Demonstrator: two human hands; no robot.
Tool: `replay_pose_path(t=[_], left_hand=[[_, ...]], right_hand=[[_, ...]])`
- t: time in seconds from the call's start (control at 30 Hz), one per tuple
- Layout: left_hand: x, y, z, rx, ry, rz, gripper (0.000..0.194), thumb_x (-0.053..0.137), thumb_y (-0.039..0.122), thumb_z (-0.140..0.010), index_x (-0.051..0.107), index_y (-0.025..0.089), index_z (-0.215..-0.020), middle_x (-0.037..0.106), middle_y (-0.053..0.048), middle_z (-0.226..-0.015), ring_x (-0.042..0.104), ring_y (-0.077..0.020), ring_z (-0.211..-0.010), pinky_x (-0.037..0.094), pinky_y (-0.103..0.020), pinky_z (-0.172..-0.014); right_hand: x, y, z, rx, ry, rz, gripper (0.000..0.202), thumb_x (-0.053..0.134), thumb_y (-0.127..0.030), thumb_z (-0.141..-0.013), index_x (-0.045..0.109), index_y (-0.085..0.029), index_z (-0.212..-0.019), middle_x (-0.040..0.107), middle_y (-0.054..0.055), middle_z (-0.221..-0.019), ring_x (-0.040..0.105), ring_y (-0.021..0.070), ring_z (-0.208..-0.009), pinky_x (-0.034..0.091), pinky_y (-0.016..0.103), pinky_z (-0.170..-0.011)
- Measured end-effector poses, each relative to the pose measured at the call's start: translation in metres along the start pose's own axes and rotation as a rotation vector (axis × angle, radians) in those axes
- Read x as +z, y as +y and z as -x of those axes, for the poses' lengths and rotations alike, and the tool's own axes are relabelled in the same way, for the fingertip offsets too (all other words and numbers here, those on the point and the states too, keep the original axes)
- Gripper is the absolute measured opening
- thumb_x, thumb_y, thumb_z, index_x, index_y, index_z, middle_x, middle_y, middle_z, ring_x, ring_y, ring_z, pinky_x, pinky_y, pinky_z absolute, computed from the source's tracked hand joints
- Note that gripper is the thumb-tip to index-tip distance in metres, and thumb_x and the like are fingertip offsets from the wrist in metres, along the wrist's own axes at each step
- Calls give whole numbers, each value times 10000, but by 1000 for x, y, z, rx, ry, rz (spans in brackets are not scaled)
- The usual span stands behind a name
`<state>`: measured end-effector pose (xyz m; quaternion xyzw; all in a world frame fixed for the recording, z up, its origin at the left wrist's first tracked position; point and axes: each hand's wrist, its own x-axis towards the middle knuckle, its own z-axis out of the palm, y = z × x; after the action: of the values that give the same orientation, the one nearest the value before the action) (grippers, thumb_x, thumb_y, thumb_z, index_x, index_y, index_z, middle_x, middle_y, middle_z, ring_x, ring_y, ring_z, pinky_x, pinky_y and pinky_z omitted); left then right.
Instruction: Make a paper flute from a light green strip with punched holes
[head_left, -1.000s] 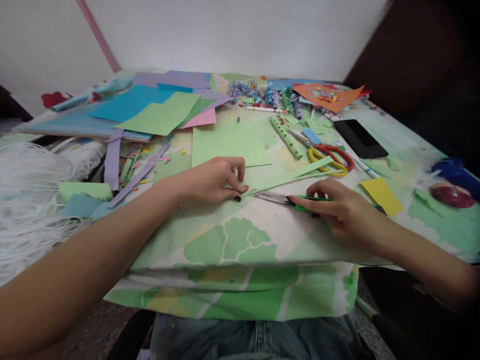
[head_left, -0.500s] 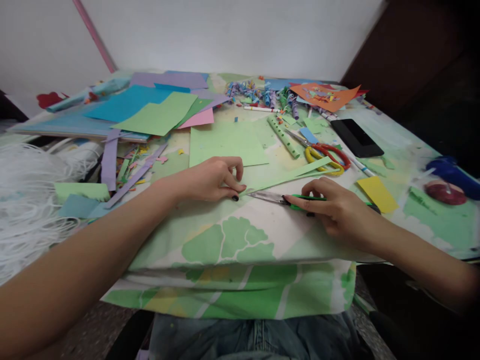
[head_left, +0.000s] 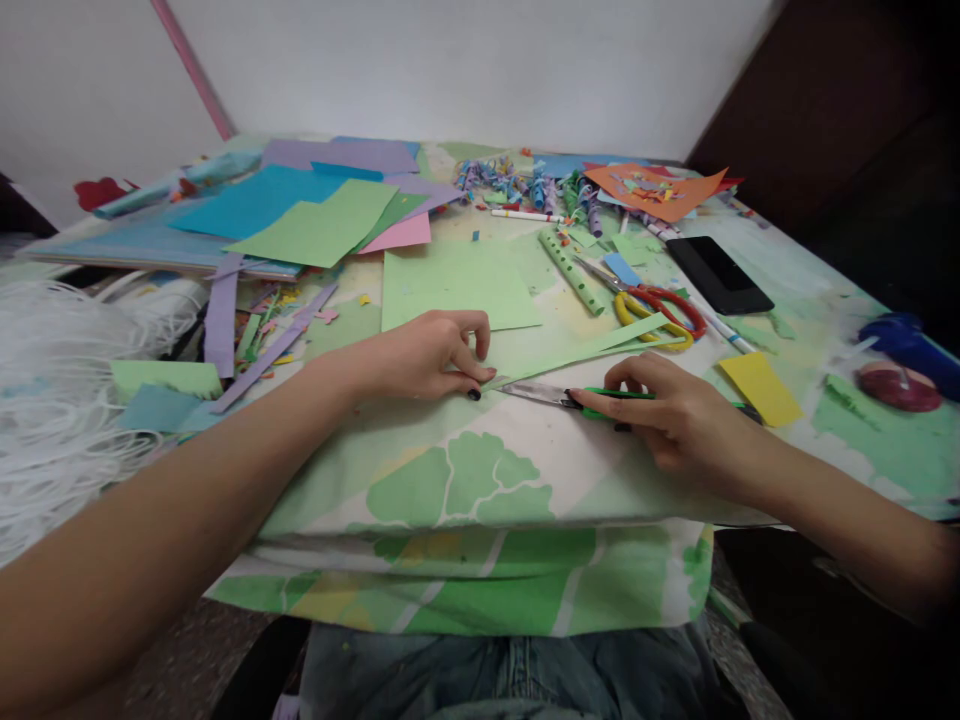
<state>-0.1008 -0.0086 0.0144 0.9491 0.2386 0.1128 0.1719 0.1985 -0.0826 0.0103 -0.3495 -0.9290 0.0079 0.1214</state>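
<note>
My left hand (head_left: pixel 442 355) pinches the near end of a light green paper strip (head_left: pixel 577 353) between thumb and fingertips, low over the table. The strip slants away to the right and splits into two tails near the scissors. In my right hand (head_left: pixel 667 410) is a green utility knife (head_left: pixel 600 400), its blade lying flat and pointing left, the tip by my left fingertips and the strip's end. Behind my left hand lies a light green paper sheet (head_left: pixel 457 285). Scissors with red and yellow handles (head_left: pixel 660 310) rest beyond my right hand.
Stacked coloured papers (head_left: pixel 300 215) and white cord (head_left: pixel 67 390) lie at left. A hole-punched green paper roll (head_left: pixel 570 270), a black phone (head_left: pixel 720 273), a yellow paper piece (head_left: pixel 761 388) and a blue glue gun-like object (head_left: pixel 915 345) are at right. Curled paper strips (head_left: pixel 510 185) sit at the back.
Almost nothing differs. The view has shifted slightly, while both hands keep the same hold on the strip and the knife.
</note>
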Motion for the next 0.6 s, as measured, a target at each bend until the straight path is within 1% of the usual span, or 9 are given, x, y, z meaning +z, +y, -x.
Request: replay_pose_path(t=[0.37, 0.6], left_hand=[[-1, 1, 0, -12, 0, 22, 195, 574, 289, -845, 738, 192, -889, 542, -56, -932, 535, -106, -715, 416, -237, -667], [-1, 3, -1, -24, 3, 35, 217, 559, 306, -853, 737, 184, -875, 544, -54, -893, 533, -107, -700, 424, -238, -642]], right_hand=[[-3, 3, 2, 1, -25, 28, 542, 391, -29, -786, 587, -239, -1245, 555, 124, -986, 532, 233, -857, 470, 368, -711], [-2, -2, -2, -2, -18, 34, 524, 383, -34, -786, 607, -221, -1222, 556, 124, -971, 524, 216, -839, 475, 353, -707]])
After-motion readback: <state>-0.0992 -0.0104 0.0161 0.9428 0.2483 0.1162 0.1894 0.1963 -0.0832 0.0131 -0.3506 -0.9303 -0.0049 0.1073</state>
